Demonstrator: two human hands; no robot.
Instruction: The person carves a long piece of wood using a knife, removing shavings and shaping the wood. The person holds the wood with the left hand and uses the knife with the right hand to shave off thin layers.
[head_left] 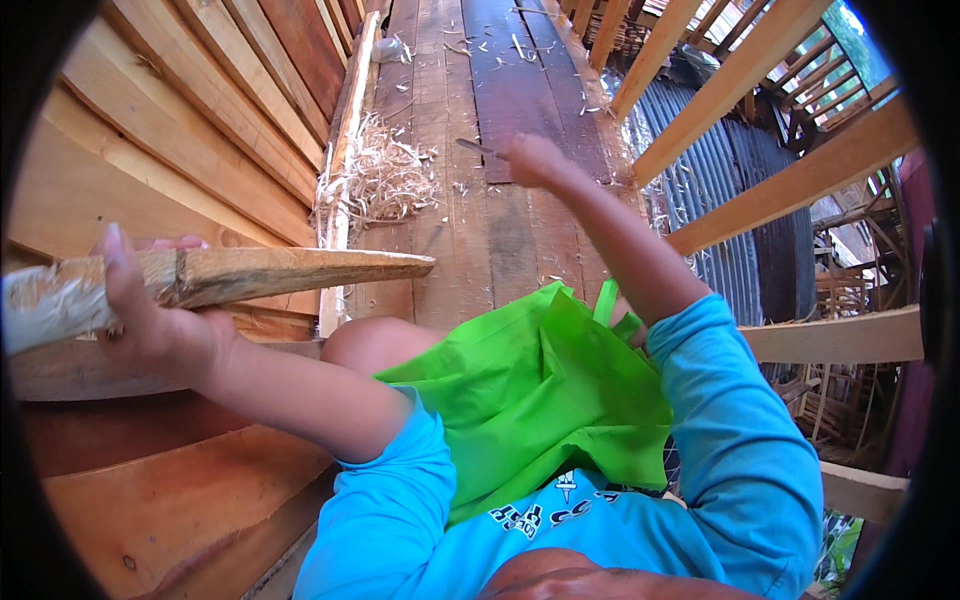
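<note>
One stake (290,272) of rough pale wood, tapered to a point at its right end, lies level at the left; its butt is cut off by the rim. Left hand (150,310) is wrapped around it, thumb over the top. Farther off, right hand (530,160) is closed on a thin grey blade (478,148), blurred and mostly hidden by the fist. Curly shavings (385,180) heap on the plank floor (500,230). Green cloth (540,390) covers the lap.
</note>
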